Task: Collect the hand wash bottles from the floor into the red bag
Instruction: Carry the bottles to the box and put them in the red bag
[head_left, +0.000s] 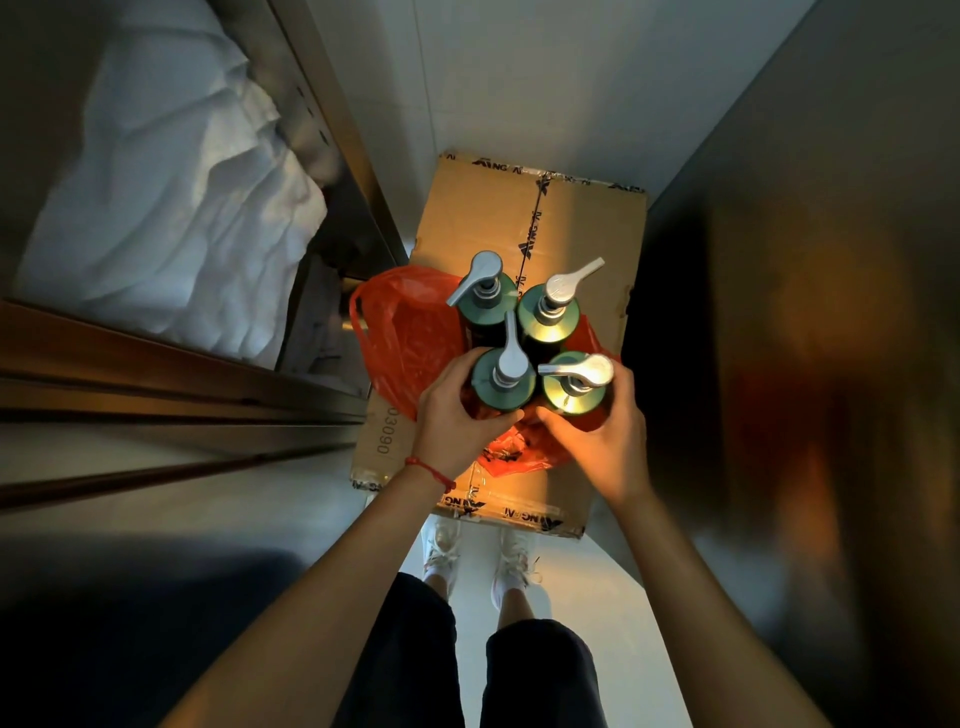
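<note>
Several green hand wash bottles with silver pump heads stand upright in a tight cluster inside the red plastic bag (405, 332), which rests on a cardboard box (582, 228). My left hand (457, 410) wraps around the near left bottle (501, 382). My right hand (602, 436) grips the near right bottle (574, 384). Two more bottles, the far left bottle (485, 299) and the far right bottle (553, 314), stand behind them, untouched. The bag's sides lie crumpled low around the bottles, and its mouth gapes to the left.
The taped cardboard box sits on a pale tiled floor (519, 93) in a narrow space. A metal shelf frame (332, 135) with white linen (171, 182) lines the left side. A dark wall (805, 312) closes the right. My feet in white shoes (478, 561) stand just before the box.
</note>
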